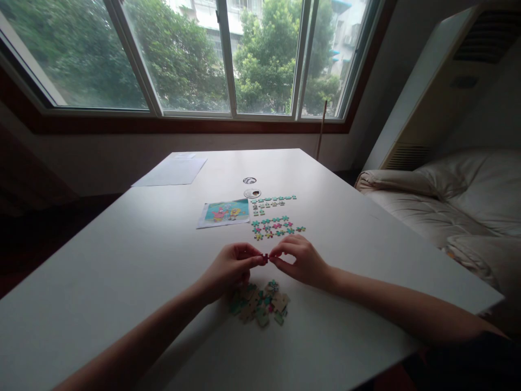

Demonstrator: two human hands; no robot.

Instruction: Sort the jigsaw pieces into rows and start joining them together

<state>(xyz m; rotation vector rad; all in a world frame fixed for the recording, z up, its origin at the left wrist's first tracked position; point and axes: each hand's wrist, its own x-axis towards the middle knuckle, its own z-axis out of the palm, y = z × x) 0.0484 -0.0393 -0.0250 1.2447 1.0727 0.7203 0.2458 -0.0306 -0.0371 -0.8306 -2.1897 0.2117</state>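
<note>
My left hand (230,269) and my right hand (299,260) meet above the white table (122,260), both pinching one small red puzzle piece (265,257) between thumbs and forefingers. Just below them lies a loose heap of puzzle pieces (260,304), some face down. Beyond my hands, sorted puzzle pieces (277,227) lie in rows, with another row of pieces (271,202) farther back. A colourful cartoon reference picture (223,213) lies to their left.
A sheet of paper (171,171) rests at the table's far left. Two small round objects (251,187) sit near the middle back. A sofa with cushions (448,201) stands right of the table. Windows (228,54) run along the far wall.
</note>
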